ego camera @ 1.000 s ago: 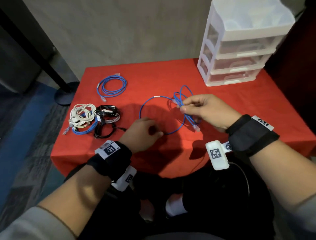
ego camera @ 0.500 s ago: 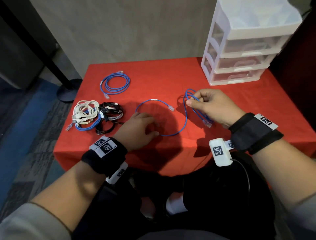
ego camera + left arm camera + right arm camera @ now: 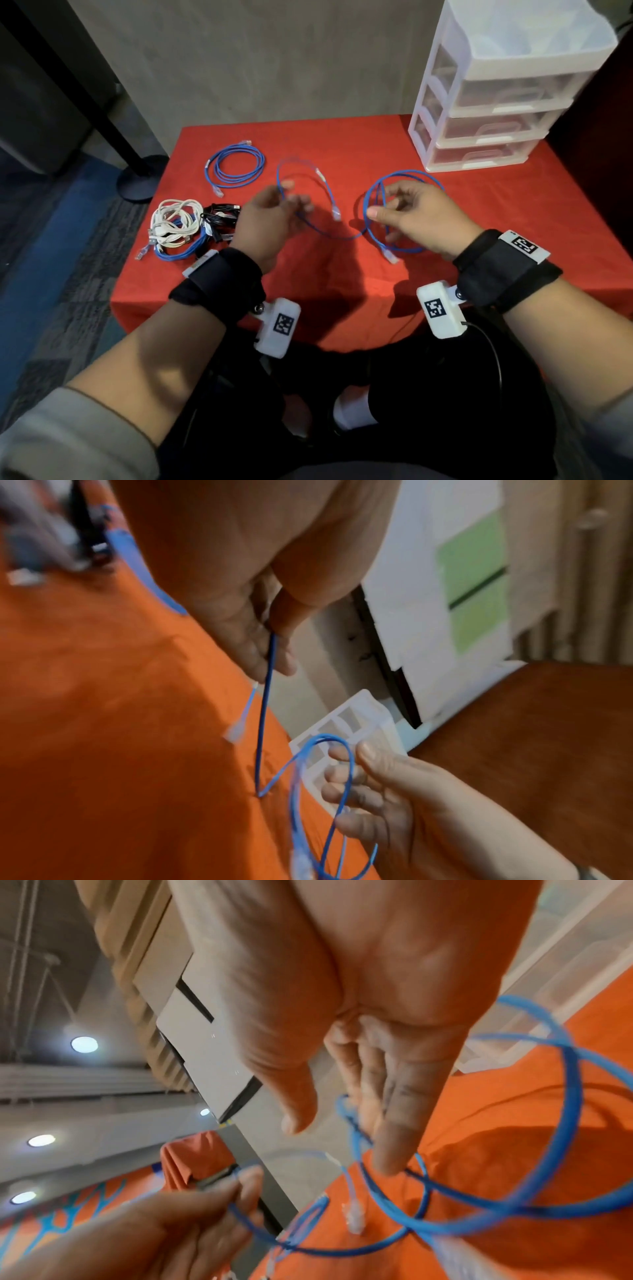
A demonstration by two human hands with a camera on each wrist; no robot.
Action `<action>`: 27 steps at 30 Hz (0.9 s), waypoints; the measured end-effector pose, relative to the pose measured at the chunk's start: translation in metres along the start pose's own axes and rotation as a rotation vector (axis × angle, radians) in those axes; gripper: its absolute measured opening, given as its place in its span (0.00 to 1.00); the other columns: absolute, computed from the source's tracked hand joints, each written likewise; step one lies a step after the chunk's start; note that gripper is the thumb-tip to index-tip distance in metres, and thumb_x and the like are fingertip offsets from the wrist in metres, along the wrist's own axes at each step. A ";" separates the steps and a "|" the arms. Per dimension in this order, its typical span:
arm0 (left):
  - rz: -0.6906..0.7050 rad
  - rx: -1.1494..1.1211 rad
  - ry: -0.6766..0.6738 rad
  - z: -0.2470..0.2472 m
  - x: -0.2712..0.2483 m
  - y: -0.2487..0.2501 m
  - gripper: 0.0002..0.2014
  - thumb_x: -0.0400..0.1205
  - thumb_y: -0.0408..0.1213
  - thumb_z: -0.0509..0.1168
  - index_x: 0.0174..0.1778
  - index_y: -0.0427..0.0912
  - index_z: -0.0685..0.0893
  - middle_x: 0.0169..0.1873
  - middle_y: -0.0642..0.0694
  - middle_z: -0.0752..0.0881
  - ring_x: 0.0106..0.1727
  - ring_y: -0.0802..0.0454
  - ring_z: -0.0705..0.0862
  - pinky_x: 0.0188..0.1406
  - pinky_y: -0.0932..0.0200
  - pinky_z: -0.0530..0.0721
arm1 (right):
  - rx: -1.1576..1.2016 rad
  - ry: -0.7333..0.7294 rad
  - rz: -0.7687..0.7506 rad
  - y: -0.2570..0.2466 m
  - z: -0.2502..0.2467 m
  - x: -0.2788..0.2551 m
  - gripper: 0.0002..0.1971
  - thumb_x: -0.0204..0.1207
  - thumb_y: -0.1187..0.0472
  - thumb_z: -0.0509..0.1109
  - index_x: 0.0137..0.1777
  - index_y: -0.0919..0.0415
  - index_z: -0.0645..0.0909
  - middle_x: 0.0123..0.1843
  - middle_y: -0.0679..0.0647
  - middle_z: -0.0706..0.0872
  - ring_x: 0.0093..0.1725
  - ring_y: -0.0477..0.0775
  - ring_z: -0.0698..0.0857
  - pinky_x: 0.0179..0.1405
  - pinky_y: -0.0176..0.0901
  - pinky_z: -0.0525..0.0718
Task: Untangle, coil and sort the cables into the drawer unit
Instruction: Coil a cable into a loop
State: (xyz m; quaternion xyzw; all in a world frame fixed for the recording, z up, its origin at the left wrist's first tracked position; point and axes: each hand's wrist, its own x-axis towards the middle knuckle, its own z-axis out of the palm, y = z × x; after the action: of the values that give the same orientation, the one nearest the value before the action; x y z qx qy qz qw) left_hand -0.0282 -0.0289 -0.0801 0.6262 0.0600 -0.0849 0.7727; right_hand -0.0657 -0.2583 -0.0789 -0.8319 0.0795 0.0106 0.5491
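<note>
A thin blue cable (image 3: 346, 236) hangs between both hands above the red table (image 3: 342, 147). My left hand (image 3: 287, 195) pinches one stretch of it between thumb and fingers (image 3: 270, 642); a loose loop and a clear plug (image 3: 335, 214) hang beyond. My right hand (image 3: 380, 209) holds a few wide loops of the same cable (image 3: 568, 1096) over its spread fingers (image 3: 394, 1123), and the other plug (image 3: 390, 255) dangles below. The white drawer unit (image 3: 496, 102) stands at the back right with its drawers closed.
A coiled blue cable (image 3: 236, 168) lies at the back left of the table. A tangle of white, black and blue cables (image 3: 185, 226) sits near the left edge, close to my left wrist. A black stand base (image 3: 137, 178) is on the floor beyond.
My left hand has come up off the table and now pinches the cable. My right hand has spread its bundle into wide loops, and the cable hangs between the hands.
</note>
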 end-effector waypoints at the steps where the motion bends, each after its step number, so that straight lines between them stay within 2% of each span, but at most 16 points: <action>1: 0.109 0.019 -0.021 0.003 0.001 0.010 0.11 0.90 0.26 0.59 0.64 0.43 0.78 0.43 0.44 0.88 0.40 0.54 0.90 0.51 0.52 0.88 | 0.018 0.069 -0.023 -0.006 -0.001 0.001 0.16 0.76 0.58 0.82 0.58 0.55 0.81 0.40 0.49 0.82 0.41 0.65 0.90 0.49 0.68 0.90; 2: 0.232 0.099 -0.038 0.007 0.001 0.024 0.12 0.90 0.27 0.59 0.65 0.45 0.78 0.43 0.44 0.89 0.41 0.54 0.90 0.52 0.52 0.89 | -0.003 0.153 -0.087 -0.014 -0.003 0.002 0.18 0.76 0.58 0.81 0.63 0.55 0.80 0.43 0.47 0.83 0.45 0.61 0.90 0.53 0.65 0.90; 4: 0.492 0.279 -0.066 0.014 0.003 0.050 0.15 0.89 0.28 0.60 0.70 0.45 0.79 0.44 0.44 0.90 0.42 0.56 0.90 0.51 0.57 0.89 | -0.029 0.283 -0.279 -0.038 -0.010 0.002 0.25 0.78 0.57 0.78 0.73 0.56 0.76 0.49 0.49 0.83 0.42 0.46 0.84 0.52 0.46 0.88; 5: 0.620 0.354 -0.084 0.018 0.004 0.063 0.17 0.89 0.29 0.60 0.72 0.46 0.79 0.44 0.45 0.90 0.42 0.57 0.89 0.51 0.58 0.88 | -0.012 0.315 -0.373 -0.053 -0.014 0.000 0.29 0.79 0.58 0.77 0.78 0.54 0.71 0.52 0.52 0.83 0.41 0.42 0.82 0.48 0.37 0.85; 7: 0.830 0.517 -0.117 0.026 0.003 0.084 0.18 0.88 0.32 0.61 0.73 0.50 0.81 0.44 0.47 0.90 0.41 0.58 0.87 0.54 0.57 0.88 | 0.019 0.358 -0.517 -0.078 -0.024 -0.004 0.39 0.79 0.58 0.75 0.86 0.51 0.58 0.54 0.56 0.82 0.40 0.44 0.82 0.45 0.31 0.81; 10: 0.954 0.786 -0.230 0.036 -0.002 0.098 0.18 0.87 0.34 0.62 0.72 0.51 0.84 0.43 0.50 0.91 0.44 0.59 0.86 0.56 0.57 0.86 | -0.079 0.410 -0.647 -0.100 -0.037 -0.004 0.46 0.80 0.57 0.73 0.90 0.55 0.48 0.57 0.58 0.83 0.38 0.50 0.82 0.43 0.35 0.80; 11: 0.961 0.851 -0.267 0.037 -0.004 0.097 0.18 0.87 0.34 0.62 0.72 0.48 0.85 0.43 0.52 0.90 0.44 0.60 0.85 0.56 0.58 0.85 | -0.140 0.408 -0.675 -0.102 -0.040 -0.004 0.45 0.80 0.57 0.73 0.90 0.55 0.50 0.58 0.58 0.83 0.38 0.50 0.81 0.42 0.34 0.80; 13: 0.943 0.901 -0.326 0.034 -0.008 0.089 0.18 0.88 0.33 0.61 0.73 0.46 0.85 0.42 0.52 0.90 0.43 0.59 0.85 0.53 0.58 0.84 | -0.236 0.385 -0.706 -0.097 -0.043 -0.006 0.38 0.80 0.57 0.73 0.87 0.51 0.61 0.59 0.57 0.83 0.38 0.50 0.80 0.42 0.33 0.80; 14: 0.923 0.908 -0.342 0.032 -0.009 0.084 0.18 0.88 0.33 0.61 0.73 0.46 0.84 0.42 0.51 0.90 0.42 0.57 0.86 0.52 0.57 0.85 | -0.263 0.373 -0.696 -0.090 -0.043 -0.007 0.32 0.80 0.56 0.73 0.83 0.50 0.69 0.57 0.56 0.84 0.38 0.49 0.80 0.43 0.35 0.80; 16: 0.865 0.934 -0.336 0.026 -0.011 0.073 0.18 0.88 0.33 0.60 0.72 0.48 0.85 0.43 0.52 0.91 0.44 0.54 0.89 0.52 0.54 0.86 | -0.297 0.367 -0.631 -0.069 -0.040 -0.010 0.16 0.80 0.54 0.73 0.67 0.52 0.83 0.48 0.52 0.86 0.37 0.46 0.81 0.43 0.43 0.83; 17: 0.844 0.949 -0.331 0.024 -0.012 0.067 0.17 0.88 0.33 0.61 0.70 0.48 0.87 0.44 0.52 0.92 0.46 0.54 0.90 0.53 0.53 0.86 | -0.314 0.362 -0.577 -0.057 -0.038 -0.011 0.10 0.80 0.53 0.73 0.58 0.52 0.85 0.42 0.50 0.86 0.36 0.46 0.81 0.42 0.47 0.83; 19: 0.850 0.968 -0.336 0.019 -0.016 0.052 0.14 0.87 0.32 0.63 0.64 0.46 0.89 0.47 0.52 0.93 0.49 0.55 0.90 0.56 0.53 0.86 | -0.402 0.283 -0.458 -0.033 -0.037 -0.015 0.07 0.80 0.51 0.73 0.49 0.53 0.85 0.33 0.48 0.83 0.32 0.47 0.79 0.39 0.52 0.82; 21: 0.911 1.024 -0.341 0.011 -0.020 0.035 0.11 0.85 0.34 0.67 0.59 0.47 0.91 0.52 0.47 0.90 0.54 0.50 0.87 0.60 0.56 0.82 | -0.493 0.098 -0.351 -0.011 -0.035 -0.022 0.06 0.80 0.51 0.74 0.46 0.52 0.84 0.31 0.50 0.83 0.32 0.49 0.80 0.38 0.53 0.81; 23: 0.972 1.150 -0.247 0.001 -0.024 0.017 0.09 0.84 0.41 0.70 0.58 0.53 0.92 0.52 0.45 0.83 0.54 0.43 0.82 0.59 0.52 0.78 | -0.366 -0.064 -0.260 0.009 -0.029 -0.031 0.04 0.80 0.54 0.76 0.45 0.51 0.84 0.33 0.54 0.86 0.33 0.53 0.83 0.39 0.53 0.82; 25: 0.929 1.167 -0.173 -0.009 -0.031 0.003 0.09 0.83 0.46 0.71 0.58 0.56 0.92 0.44 0.47 0.81 0.45 0.45 0.81 0.50 0.48 0.81 | -0.125 -0.112 -0.171 0.021 -0.019 -0.042 0.05 0.82 0.60 0.75 0.44 0.53 0.85 0.35 0.60 0.89 0.35 0.58 0.86 0.41 0.53 0.84; 27: 0.807 1.077 -0.188 -0.015 -0.043 -0.007 0.08 0.81 0.46 0.73 0.55 0.54 0.93 0.38 0.49 0.82 0.38 0.51 0.83 0.43 0.49 0.84 | 0.118 -0.065 -0.057 0.026 -0.007 -0.053 0.07 0.85 0.63 0.70 0.45 0.60 0.85 0.37 0.62 0.90 0.38 0.59 0.86 0.40 0.49 0.83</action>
State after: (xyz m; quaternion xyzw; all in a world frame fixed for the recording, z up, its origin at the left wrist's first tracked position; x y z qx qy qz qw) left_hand -0.0713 -0.0128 -0.0816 0.8869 -0.2966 0.1381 0.3261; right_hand -0.1219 -0.2687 -0.0941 -0.7992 0.0383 0.0173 0.5996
